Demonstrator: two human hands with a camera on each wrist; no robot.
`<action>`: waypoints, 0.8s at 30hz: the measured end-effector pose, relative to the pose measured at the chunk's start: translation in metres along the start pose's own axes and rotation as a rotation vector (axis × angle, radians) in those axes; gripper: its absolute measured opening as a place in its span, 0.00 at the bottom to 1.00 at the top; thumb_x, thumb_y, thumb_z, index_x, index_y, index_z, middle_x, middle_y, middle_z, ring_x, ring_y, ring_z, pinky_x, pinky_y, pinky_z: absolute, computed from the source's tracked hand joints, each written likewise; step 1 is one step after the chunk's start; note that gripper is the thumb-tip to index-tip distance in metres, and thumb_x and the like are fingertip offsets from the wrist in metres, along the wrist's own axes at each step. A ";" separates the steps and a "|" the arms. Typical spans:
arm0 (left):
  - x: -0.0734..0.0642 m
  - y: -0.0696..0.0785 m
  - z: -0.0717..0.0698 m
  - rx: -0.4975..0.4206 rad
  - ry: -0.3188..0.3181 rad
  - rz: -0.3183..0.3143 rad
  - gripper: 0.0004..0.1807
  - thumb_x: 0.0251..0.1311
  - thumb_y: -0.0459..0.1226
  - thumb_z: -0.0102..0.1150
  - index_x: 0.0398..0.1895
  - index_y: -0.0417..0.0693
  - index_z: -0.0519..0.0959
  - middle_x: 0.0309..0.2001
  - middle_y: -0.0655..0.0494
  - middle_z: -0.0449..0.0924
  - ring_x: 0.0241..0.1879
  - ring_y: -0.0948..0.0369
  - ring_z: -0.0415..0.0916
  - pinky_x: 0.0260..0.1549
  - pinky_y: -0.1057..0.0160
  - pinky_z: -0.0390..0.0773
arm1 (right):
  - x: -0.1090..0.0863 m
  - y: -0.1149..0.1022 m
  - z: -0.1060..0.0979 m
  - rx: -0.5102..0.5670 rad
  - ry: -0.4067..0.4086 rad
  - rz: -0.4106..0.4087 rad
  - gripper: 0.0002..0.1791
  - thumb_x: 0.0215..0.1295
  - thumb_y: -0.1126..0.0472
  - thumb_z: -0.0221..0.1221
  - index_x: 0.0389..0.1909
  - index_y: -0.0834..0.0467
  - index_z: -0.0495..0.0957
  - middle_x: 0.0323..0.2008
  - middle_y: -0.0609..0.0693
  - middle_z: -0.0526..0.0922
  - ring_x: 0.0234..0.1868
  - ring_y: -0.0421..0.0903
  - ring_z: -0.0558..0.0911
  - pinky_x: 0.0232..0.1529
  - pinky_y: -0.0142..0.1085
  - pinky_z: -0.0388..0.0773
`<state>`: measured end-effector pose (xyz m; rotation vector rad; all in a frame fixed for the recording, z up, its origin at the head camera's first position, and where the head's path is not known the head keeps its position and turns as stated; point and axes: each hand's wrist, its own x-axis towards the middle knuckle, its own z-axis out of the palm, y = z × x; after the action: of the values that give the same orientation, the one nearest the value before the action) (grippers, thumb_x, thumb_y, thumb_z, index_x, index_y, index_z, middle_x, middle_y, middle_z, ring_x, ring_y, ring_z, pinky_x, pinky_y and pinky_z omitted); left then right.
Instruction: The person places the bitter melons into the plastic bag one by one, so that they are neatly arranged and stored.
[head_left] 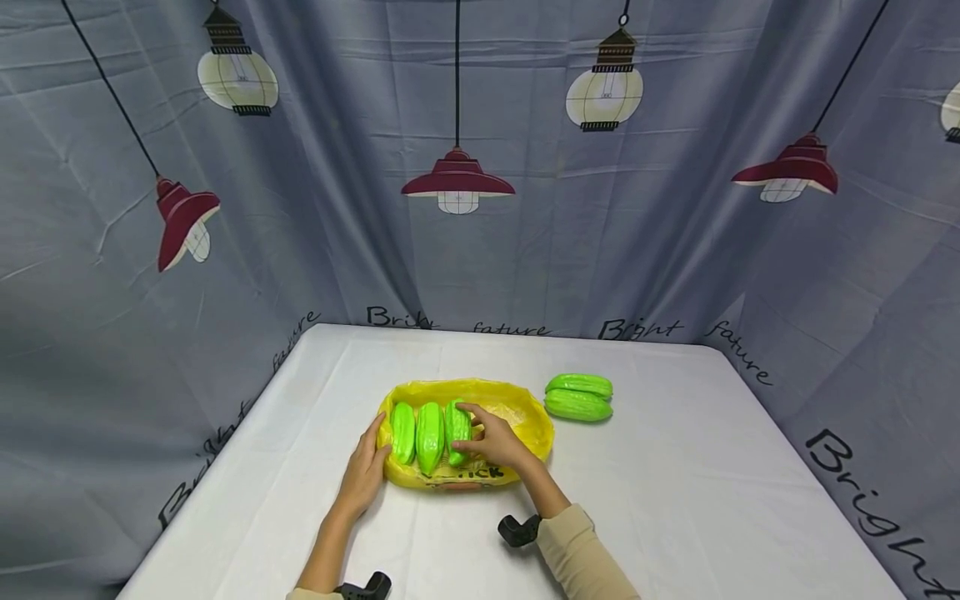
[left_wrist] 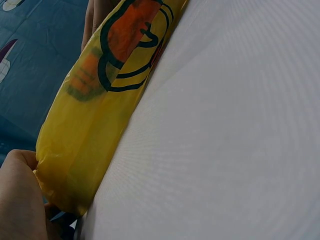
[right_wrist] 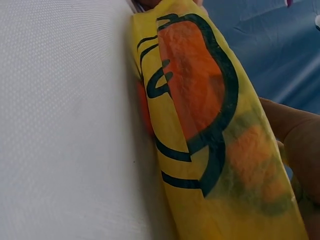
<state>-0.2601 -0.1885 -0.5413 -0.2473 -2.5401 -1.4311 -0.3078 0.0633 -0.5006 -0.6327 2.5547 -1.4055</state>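
My left hand [head_left: 363, 473]: fingers extended, touching yellow tray [head_left: 521, 407], left end.
My right hand [head_left: 497, 440]: pinching the tray's rightmost green fruit [head_left: 454, 429].
Table [head_left: 697, 483], right: two more fruits [head_left: 578, 406].

Around the yellow container [head_left: 528, 412], the grey curtain [head_left: 510, 258] carries black script: "Bright" stands at nine, eleven and two o'clock (a fold creases the one at eleven) and, largest, between three and four o'clock, while "fature" stands at ten, at one and between two and three. On the container's own plastic, between five and six o'clock, dark capitals end in "CK", those before too unclear to read.
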 end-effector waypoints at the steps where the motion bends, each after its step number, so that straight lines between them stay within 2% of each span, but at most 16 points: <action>1: 0.000 0.000 0.000 -0.002 0.001 -0.001 0.28 0.70 0.37 0.39 0.72 0.52 0.50 0.67 0.37 0.53 0.65 0.40 0.50 0.61 0.40 0.51 | 0.000 0.000 0.001 -0.003 -0.002 -0.001 0.39 0.54 0.54 0.65 0.67 0.52 0.61 0.54 0.67 0.70 0.32 0.44 0.79 0.28 0.33 0.78; 18: 0.000 -0.001 0.000 0.008 0.026 0.039 0.28 0.69 0.36 0.40 0.71 0.48 0.51 0.65 0.34 0.55 0.63 0.38 0.52 0.59 0.38 0.52 | 0.002 0.002 0.007 -0.103 0.009 -0.034 0.40 0.54 0.50 0.65 0.67 0.54 0.61 0.54 0.64 0.71 0.26 0.40 0.77 0.24 0.32 0.75; 24: 0.000 -0.001 0.000 -0.004 0.007 0.019 0.28 0.70 0.37 0.39 0.72 0.52 0.50 0.66 0.36 0.54 0.65 0.39 0.50 0.60 0.39 0.52 | 0.002 0.002 0.006 -0.125 -0.009 -0.062 0.40 0.54 0.49 0.64 0.67 0.55 0.61 0.52 0.59 0.74 0.21 0.38 0.75 0.22 0.30 0.72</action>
<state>-0.2597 -0.1890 -0.5417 -0.2664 -2.5231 -1.4276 -0.3082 0.0588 -0.5054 -0.7416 2.6540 -1.2649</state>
